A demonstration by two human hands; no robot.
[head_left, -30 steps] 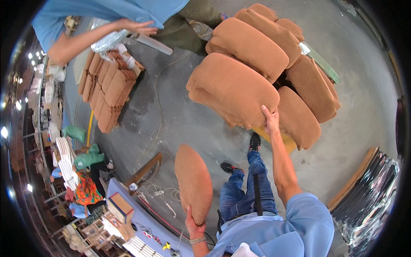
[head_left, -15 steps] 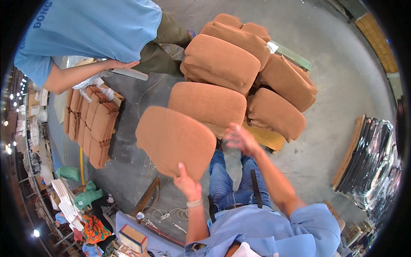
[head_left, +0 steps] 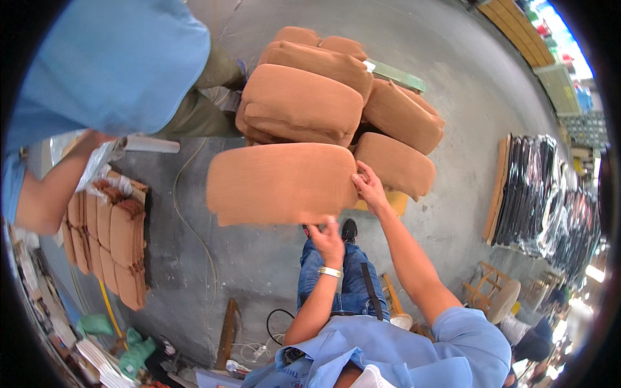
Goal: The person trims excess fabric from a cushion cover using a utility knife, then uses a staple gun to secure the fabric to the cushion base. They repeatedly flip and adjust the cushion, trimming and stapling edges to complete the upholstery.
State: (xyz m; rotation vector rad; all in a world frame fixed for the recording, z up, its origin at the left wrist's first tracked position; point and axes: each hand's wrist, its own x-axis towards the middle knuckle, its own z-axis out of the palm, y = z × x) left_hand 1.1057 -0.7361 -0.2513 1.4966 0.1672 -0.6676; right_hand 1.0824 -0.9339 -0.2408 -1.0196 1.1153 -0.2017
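A flat brown fabric-covered pad [head_left: 284, 184] with rounded far corners is held out level in front of me. My left hand [head_left: 328, 242] grips its near edge, thumb on top and the other fingers mostly hidden below. At its right end my right hand [head_left: 369, 187] is closed around the edge. Just beyond the held pad stand piles of similar brown pads [head_left: 303, 100], and the held one covers part of the nearest pile. More brown pads [head_left: 396, 165] lie to the right, with a yellow piece [head_left: 396, 204] showing under them.
At left a person in a blue shirt [head_left: 116, 64] stands close, near a white roll [head_left: 152, 144] and bundled brown pads [head_left: 126, 242]. A cable [head_left: 184, 213] runs over the grey floor. Plastic-wrapped dark panels [head_left: 527, 191] stand at right, and a wooden stool [head_left: 485, 288] nearer me.
The held pad has swung from tilted to nearly straight across and moved right. My right hand, open and apart from it before, now grips its right end. The view has turned somewhat right.
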